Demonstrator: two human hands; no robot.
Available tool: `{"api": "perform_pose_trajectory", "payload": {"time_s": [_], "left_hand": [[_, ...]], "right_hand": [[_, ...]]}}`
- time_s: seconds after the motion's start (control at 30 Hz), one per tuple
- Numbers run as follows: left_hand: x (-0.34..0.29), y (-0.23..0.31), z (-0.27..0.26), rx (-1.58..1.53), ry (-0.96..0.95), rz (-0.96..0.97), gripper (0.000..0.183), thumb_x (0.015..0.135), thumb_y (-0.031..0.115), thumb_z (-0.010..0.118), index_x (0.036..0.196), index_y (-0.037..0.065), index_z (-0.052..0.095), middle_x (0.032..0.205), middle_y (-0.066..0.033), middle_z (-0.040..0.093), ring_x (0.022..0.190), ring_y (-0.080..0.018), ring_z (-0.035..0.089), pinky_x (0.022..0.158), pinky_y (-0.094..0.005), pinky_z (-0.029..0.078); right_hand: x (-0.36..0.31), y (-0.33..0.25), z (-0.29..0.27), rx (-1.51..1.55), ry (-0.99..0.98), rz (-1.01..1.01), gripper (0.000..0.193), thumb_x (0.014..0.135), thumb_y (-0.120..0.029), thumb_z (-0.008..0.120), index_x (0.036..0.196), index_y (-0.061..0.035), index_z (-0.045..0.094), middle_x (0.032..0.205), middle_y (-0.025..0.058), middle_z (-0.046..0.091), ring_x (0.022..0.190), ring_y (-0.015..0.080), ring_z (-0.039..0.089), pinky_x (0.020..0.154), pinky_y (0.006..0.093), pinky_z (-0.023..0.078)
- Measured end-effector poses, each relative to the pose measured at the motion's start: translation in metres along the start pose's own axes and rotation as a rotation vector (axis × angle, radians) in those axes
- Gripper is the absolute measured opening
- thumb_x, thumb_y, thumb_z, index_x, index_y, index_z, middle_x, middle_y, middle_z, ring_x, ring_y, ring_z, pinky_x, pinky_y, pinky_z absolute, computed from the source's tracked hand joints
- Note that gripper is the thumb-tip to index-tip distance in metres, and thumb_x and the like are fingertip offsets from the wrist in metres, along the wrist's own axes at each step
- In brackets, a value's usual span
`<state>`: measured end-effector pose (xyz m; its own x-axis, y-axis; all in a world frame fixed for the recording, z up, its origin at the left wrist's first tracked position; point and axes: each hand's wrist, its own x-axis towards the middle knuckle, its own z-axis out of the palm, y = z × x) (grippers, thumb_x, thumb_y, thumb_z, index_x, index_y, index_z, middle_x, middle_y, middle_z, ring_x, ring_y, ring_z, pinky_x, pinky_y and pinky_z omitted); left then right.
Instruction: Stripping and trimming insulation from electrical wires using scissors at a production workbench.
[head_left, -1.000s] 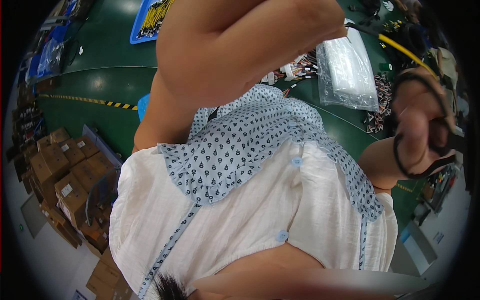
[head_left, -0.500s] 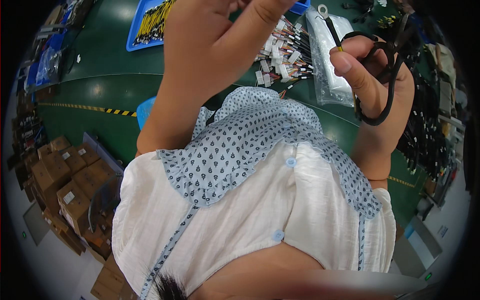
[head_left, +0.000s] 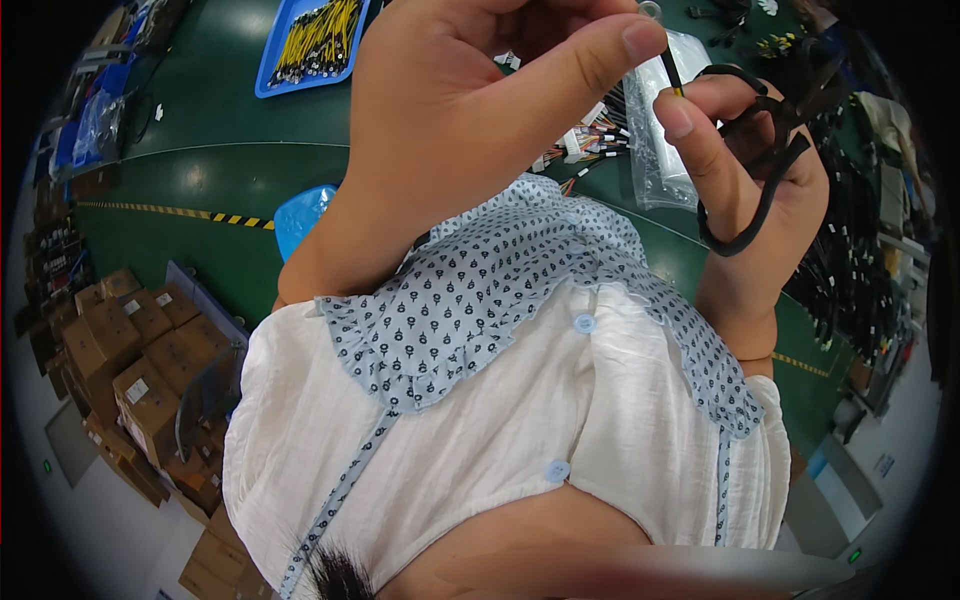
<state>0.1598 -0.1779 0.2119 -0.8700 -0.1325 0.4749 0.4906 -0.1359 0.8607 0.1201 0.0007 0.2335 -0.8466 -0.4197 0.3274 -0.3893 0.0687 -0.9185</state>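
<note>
My right hand (head_left: 745, 165) pinches a short cable (head_left: 671, 68) between thumb and index finger. The cable has a black sleeve, a bit of yellow and a metal ring terminal (head_left: 650, 10) at its upper end. Black-handled scissors (head_left: 765, 215) hang on the same hand, a handle loop round its fingers and the dark blades pointing up and away. From the left, my left hand (head_left: 470, 110) reaches across, its thumb lying over the cable just below the ring, closed there. The top edge of the view cuts off part of its fingers.
On the green table (head_left: 230, 90), a blue tray (head_left: 262, 85) holds many yellow-and-black cables. White connectors on wires (head_left: 590, 140) lie beside a clear plastic bag (head_left: 655, 170). Cardboard boxes (head_left: 150, 350) stand at left, and black cables (head_left: 840, 260) hang at right.
My left hand has moved right and slightly down, bringing its thumb to the cable's ring terminal end. The right hand, with cable and scissors, has stayed almost in place.
</note>
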Motion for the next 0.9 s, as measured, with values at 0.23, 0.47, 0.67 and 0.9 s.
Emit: {"api": "perform_pose_trajectory", "payload": {"time_s": [0.23, 0.47, 0.67, 0.9], "left_hand": [[0.004, 0.008, -0.003, 0.470, 0.057, 0.157, 0.012, 0.084, 0.009, 0.070, 0.084, -0.001, 0.063, 0.076, -0.0024, 0.058, 0.061, -0.0041, 0.048, 0.052, -0.0183, 0.036], [0.002, 0.020, -0.012, -0.179, 0.045, -0.298, 0.014, 0.083, 0.009, 0.071, 0.089, -0.002, 0.064, 0.079, -0.0015, 0.059, 0.062, -0.0049, 0.050, 0.056, -0.0187, 0.038], [-0.013, -0.004, -0.052, 0.377, -0.119, -0.235, 0.020, 0.096, 0.017, 0.046, 0.086, 0.002, 0.055, 0.076, -0.0028, 0.052, 0.068, -0.0120, 0.048, 0.060, -0.0248, 0.037], [-0.085, -0.071, -0.105, 1.171, -0.518, -0.463, 0.017, 0.091, 0.021, 0.057, 0.094, 0.004, 0.061, 0.082, -0.0058, 0.058, 0.071, -0.0161, 0.051, 0.068, -0.0271, 0.043]], "right_hand": [[0.005, 0.009, -0.005, -0.345, -0.023, -0.339, 0.016, 0.074, 0.004, 0.074, 0.087, 0.0049, 0.065, 0.081, 0.0051, 0.062, 0.071, 0.0096, 0.055, 0.065, 0.0205, 0.042], [0.002, 0.005, -0.004, -0.338, 0.049, -0.308, 0.014, 0.073, 0.002, 0.075, 0.084, 0.0034, 0.065, 0.079, 0.0047, 0.062, 0.071, 0.0095, 0.056, 0.064, 0.0196, 0.041], [0.000, 0.000, -0.010, -0.026, 0.099, -0.040, 0.018, 0.073, -0.007, 0.078, 0.082, 0.0004, 0.065, 0.078, 0.0041, 0.062, 0.069, 0.0100, 0.056, 0.064, 0.0209, 0.041], [-0.001, 0.000, -0.013, 0.003, 0.081, -0.035, 0.020, 0.072, -0.005, 0.078, 0.085, 0.0004, 0.064, 0.080, 0.0056, 0.063, 0.069, 0.0108, 0.057, 0.066, 0.0217, 0.042]]}}
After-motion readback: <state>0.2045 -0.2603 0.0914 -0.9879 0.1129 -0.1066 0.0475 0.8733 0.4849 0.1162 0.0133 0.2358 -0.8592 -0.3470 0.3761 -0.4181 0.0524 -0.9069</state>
